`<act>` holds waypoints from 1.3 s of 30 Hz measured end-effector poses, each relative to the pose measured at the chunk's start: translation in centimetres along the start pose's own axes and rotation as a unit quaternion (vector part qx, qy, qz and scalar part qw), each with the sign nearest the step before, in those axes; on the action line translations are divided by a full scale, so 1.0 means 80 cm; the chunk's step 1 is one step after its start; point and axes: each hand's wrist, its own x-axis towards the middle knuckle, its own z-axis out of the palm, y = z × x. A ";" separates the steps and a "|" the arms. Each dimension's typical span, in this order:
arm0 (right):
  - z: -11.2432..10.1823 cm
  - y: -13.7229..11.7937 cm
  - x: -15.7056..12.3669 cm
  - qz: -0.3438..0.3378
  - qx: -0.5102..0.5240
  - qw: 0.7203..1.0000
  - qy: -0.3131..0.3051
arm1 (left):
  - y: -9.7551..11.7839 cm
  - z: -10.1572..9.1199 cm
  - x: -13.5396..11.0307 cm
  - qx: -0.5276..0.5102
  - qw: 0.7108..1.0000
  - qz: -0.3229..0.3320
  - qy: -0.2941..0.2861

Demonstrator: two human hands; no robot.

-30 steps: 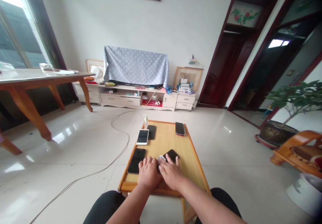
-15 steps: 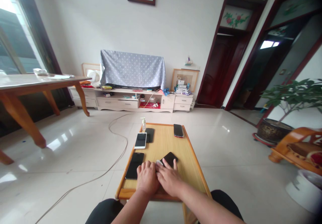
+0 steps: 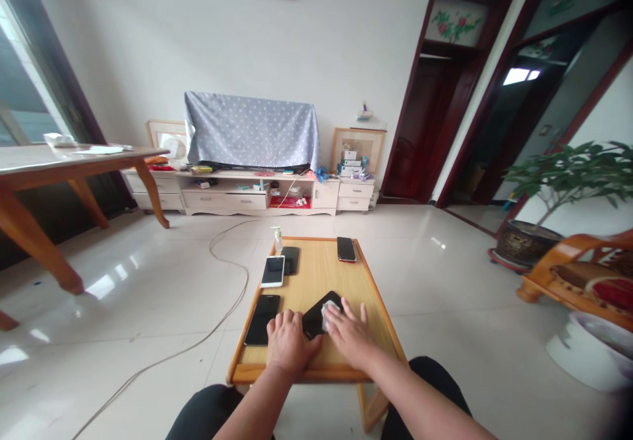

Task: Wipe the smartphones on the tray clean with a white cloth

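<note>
phone: flat on table, long axis diagonal, near-left to far-right | left hand: open, flat, pinning near-left end | right hand: fingers spread, pressing white cloth onto phone's right side, nearer the far end

White walls, glossy tiled floor, low white cabinet under a dotted grey cloth, dark red doorways, wooden table, potted plant, daylit window.
</note>
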 end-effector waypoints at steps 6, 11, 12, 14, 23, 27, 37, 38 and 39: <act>0.007 -0.003 -0.015 -0.030 0.032 0.999 -0.007 | 0.001 0.004 0.000 -0.002 1.000 0.007 0.000; 0.001 0.012 -0.008 -0.007 0.024 1.000 0.011 | -0.001 0.010 0.001 -0.007 1.000 0.013 0.024; -0.002 0.018 -0.002 0.033 0.015 0.999 0.025 | 0.000 0.010 0.000 -0.006 1.000 0.011 0.025; -0.003 0.022 0.008 0.077 0.008 0.996 0.042 | 0.001 0.010 0.000 -0.007 1.000 0.008 0.022; 0.007 -0.007 0.043 -0.021 0.021 1.000 0.000 | 0.002 0.004 0.001 -0.012 1.000 0.016 0.013; -0.002 -0.007 0.063 0.051 0.005 0.999 0.011 | 0.007 0.000 0.001 0.001 1.000 0.005 0.002; 0.028 0.006 0.023 -0.021 0.040 0.997 0.057 | 0.001 0.010 0.004 -0.004 0.999 0.024 0.033; 0.027 0.017 0.026 0.009 0.032 0.997 0.068 | 0.002 0.011 0.003 0.000 0.999 0.028 0.037; 0.026 0.027 0.030 0.035 0.026 0.996 0.079 | 0.003 0.012 0.002 0.003 0.999 0.032 0.040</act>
